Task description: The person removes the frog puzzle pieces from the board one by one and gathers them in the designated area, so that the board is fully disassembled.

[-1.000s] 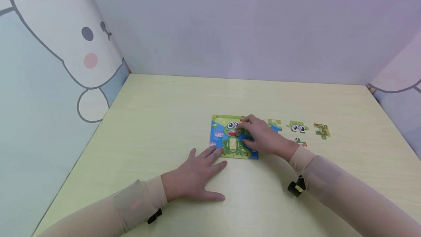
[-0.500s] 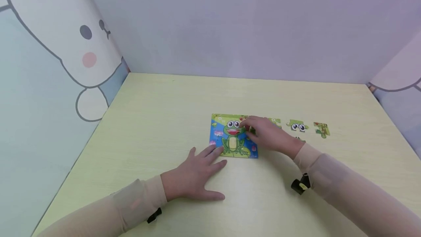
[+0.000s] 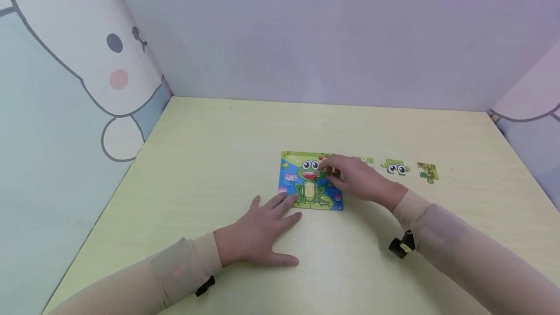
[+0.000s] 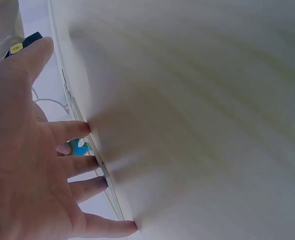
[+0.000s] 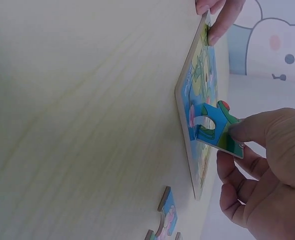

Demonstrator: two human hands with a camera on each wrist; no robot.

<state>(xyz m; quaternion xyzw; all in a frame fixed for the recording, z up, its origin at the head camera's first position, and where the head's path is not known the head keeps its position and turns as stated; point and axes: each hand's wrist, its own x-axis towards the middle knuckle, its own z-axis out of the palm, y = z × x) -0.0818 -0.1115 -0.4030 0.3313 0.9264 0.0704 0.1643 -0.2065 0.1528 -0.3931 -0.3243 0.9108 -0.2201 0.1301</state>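
A frog jigsaw board (image 3: 288,162) lies flat on the table, showing a green frog on blue. In the right wrist view, thumb and fingers of my right hand (image 5: 267,165) pinch a blue and green puzzle piece (image 5: 220,127). This piece stands tilted over the board, its lower edge close to the picture. The head view has my right hand (image 3: 360,179) covering the board's upper right part. My left hand (image 3: 258,239) is spread on the table, its fingertips over the board's lower left corner. In the left wrist view its fingers (image 4: 77,165) are extended.
To the right of the board lie a puzzle piece with frog eyes (image 3: 395,166) and a brown and green puzzle piece (image 3: 428,172). Another piece (image 3: 367,161) is partly behind my right hand. A pale wall (image 3: 323,38) closes off the table's back edge.
My right hand has shifted slightly up and to the right at the board, uncovering its lower right part. Its wrist now hides most of a small loose piece. My left hand stays put.
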